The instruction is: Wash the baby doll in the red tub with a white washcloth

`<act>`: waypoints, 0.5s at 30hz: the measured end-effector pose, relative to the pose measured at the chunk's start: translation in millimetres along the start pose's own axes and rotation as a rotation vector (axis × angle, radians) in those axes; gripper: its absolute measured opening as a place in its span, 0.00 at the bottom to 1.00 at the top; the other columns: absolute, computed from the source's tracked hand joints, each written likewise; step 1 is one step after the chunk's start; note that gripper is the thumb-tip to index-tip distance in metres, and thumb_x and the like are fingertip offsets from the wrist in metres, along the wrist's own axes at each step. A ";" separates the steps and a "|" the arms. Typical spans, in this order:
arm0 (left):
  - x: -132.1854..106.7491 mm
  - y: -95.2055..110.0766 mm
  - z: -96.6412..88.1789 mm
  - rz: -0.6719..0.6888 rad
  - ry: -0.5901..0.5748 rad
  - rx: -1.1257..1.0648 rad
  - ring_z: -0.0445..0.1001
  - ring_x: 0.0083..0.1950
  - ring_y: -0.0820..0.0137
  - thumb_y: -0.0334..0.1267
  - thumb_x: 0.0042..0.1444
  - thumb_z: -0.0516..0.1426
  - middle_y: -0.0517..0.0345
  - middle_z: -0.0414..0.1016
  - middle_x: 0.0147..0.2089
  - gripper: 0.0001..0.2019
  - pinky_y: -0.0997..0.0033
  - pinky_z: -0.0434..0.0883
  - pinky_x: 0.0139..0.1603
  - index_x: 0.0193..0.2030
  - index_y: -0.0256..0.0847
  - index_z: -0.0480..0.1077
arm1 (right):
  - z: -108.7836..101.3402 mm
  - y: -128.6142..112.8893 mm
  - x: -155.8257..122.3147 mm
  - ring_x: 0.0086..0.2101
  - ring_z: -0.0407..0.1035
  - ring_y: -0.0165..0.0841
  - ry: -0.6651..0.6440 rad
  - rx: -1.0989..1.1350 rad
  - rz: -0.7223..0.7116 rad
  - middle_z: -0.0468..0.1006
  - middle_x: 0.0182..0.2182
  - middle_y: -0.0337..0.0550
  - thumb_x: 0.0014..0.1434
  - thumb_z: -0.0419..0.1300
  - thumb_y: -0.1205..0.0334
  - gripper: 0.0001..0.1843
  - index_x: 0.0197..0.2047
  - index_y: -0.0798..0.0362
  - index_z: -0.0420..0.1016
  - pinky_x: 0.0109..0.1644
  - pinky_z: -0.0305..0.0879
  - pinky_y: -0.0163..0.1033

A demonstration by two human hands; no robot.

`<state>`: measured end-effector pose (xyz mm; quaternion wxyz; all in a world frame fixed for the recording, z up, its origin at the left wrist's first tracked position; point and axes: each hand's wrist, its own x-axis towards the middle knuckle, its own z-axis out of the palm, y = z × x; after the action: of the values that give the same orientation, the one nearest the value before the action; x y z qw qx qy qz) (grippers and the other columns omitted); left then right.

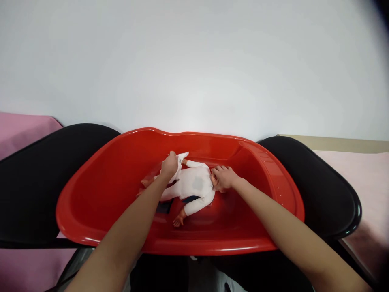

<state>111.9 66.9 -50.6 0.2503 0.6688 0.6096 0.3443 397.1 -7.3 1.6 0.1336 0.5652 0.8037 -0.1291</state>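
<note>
A baby doll (pixel 191 184) in a white suit lies inside a red plastic baby tub (pixel 100 190), its head to the right. My left hand (pixel 170 164) is closed on a white cloth (pixel 182 158) held against the doll's far side. My right hand (pixel 223 177) cups the doll's head, fingers curled over it and hiding most of it. The doll's bare hand (pixel 178 221) points toward me, and a dark patch (pixel 164 207) shows under its body.
The tub rests across two black chair seats, one at the left (pixel 39 178) and one at the right (pixel 328 190). Pink fabric (pixel 21 127) lies at the far left and a pale pink surface (pixel 364 174) at the right. A white wall fills the background.
</note>
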 end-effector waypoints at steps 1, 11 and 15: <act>0.2 8.8 3.1 -0.010 0.044 -0.001 0.76 0.46 0.55 0.55 0.75 0.44 0.44 0.76 0.40 0.23 0.56 0.68 0.52 0.53 0.36 0.68 | 0.2 0.0 0.1 0.65 0.62 0.54 0.002 0.000 0.000 0.68 0.67 0.56 0.49 0.74 0.41 0.52 0.72 0.51 0.63 0.71 0.55 0.64; -40.3 38.9 63.0 0.496 -0.534 0.093 0.62 0.76 0.53 0.48 0.67 0.54 0.57 0.67 0.75 0.27 0.50 0.55 0.77 0.71 0.53 0.69 | 4.5 0.6 0.5 0.66 0.61 0.54 0.032 -0.039 -0.030 0.65 0.70 0.59 0.50 0.73 0.44 0.49 0.71 0.51 0.64 0.71 0.55 0.61; -41.2 27.2 67.8 0.493 -0.542 0.263 0.57 0.79 0.53 0.49 0.70 0.46 0.62 0.62 0.78 0.29 0.47 0.52 0.78 0.76 0.55 0.64 | 4.5 0.1 0.6 0.67 0.61 0.54 0.024 -0.050 -0.030 0.63 0.72 0.60 0.51 0.73 0.42 0.50 0.71 0.53 0.64 0.71 0.55 0.62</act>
<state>180.5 28.5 -79.7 0.2241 0.8883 0.3814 0.1239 397.4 -8.3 -2.8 0.1361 0.5513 0.8165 -0.1041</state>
